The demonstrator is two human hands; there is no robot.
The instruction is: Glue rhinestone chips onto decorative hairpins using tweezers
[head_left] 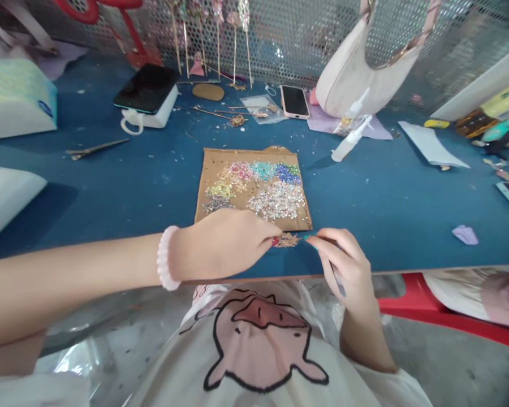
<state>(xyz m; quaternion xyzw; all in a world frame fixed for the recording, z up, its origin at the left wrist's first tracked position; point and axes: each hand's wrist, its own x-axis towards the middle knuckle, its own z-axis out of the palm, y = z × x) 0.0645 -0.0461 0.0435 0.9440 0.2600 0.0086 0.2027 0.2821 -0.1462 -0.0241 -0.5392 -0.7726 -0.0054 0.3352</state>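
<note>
Below the cardboard sheet, my left hand pinches a small brownish-gold ornament by its left end, near a red spot at the fingertips. At the ornament's right side, my right hand has its fingers closed around a slim tool, whose tip is too small to make out. Small sparkling pieces lie sorted by colour on the cardboard: clear ones, pink, turquoise, blue and yellow.
Scissors and a black device on a white box are at the left. A phone, a white bag and a white-tipped bottle stand or lie farther back. The blue table's front edge runs below my hands.
</note>
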